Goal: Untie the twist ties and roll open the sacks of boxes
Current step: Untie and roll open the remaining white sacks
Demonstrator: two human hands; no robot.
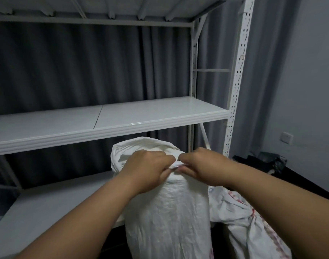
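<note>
A: Head view, what's the room like?
B: White metal rack [111,120] w/ slotted posts takes up most of it. Dark gray curtain [75,68] behind the rack, gray wall [309,81] to the rack's right w/ a white switch plate [286,137]. Crumpled black plastic bag [268,161] on the floor just right of the rack's front post.
A: And the sack?
B: White sack [169,212] stands upright in front of the rack, its top rising past the lower shelf, just under the middle shelf's edge. 2nd sack [249,227], white w/ red print, slumps against the first one's right side, lower down.
A: Hands vs the sack?
B: Both at its mouth, on the near side. Left hand [146,169] and right hand [201,165] nearly meet, fingers curled, each pinching the rolled fabric rim between them. Forearms come in from below on either side of the sack.
A: How's the sack look?
B: Woven plastic, wrinkled, bulging full. Rim folded over into a thick cuff; mouth open behind the hands. Can't see inside, can't make out a tie.
</note>
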